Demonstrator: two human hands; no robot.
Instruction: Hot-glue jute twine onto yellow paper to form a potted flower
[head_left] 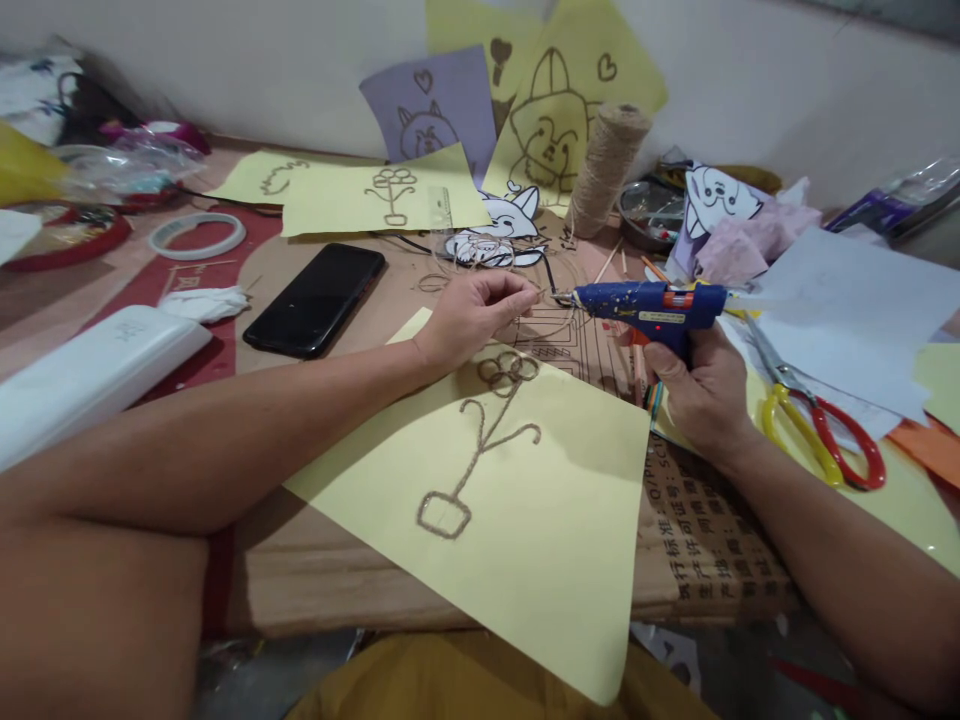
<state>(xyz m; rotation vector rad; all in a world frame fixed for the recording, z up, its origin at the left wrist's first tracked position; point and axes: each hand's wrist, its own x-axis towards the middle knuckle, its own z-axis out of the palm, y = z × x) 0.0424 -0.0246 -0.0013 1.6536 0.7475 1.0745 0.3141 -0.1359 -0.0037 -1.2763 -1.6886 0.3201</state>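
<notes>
My right hand [701,385] is wrapped round the handle of a blue glue gun [637,305], its nozzle pointing left. Just left of the nozzle, my left hand [480,310] pinches a thin strand of twine [541,295] between thumb and fingers. Below both hands lies a yellow sheet [555,500] bearing a twine flower [484,440] with a looped head, two curled side branches and a squarish pot. The twine spool [609,170] stands upright behind the glue gun, with loose loops of twine near its foot.
A black phone [315,300], a white case [105,375] and a tape roll [197,236] lie at left. Red-and-yellow scissors [821,425] and white papers [847,300] are at right. Behind stand a purple sheet [465,110] and yellow sheets with twine drawings; a yellow flower sheet [330,200] lies before them.
</notes>
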